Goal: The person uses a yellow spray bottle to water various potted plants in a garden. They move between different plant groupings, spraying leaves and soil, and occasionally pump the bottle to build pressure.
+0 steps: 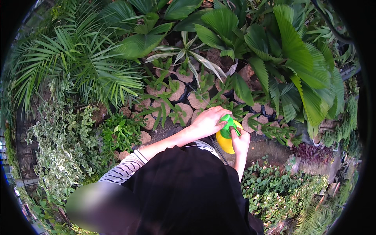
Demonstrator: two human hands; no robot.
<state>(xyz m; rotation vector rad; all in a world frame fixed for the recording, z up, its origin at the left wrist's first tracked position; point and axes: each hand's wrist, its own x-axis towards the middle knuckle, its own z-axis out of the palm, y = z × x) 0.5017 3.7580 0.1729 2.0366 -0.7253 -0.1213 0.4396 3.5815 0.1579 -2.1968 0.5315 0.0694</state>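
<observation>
A yellow spray bottle (224, 144) with a green trigger spray head (226, 125) is held in front of my body, right of the middle of the view. My left hand (209, 121) reaches across from the left, its fingers and thumb closed around the nozzle end of the head. On the other side, my right hand (241, 140) grips the green trigger (236, 129) between thumb and fingers. Just beyond the hands stand potted plants with low green fronds (160, 113), their round pots topped with brown growing medium (184, 114). The bottle's underside is hidden.
Fan palms (305, 67) crowd the far right, and a feathery palm (79, 61) spreads on the left. A striped-leaf plant (182, 53) rises behind the pots. Variegated shrubs (58, 152) fill the near left; leafy ground plants (279, 188) border the concrete path (268, 151) at right.
</observation>
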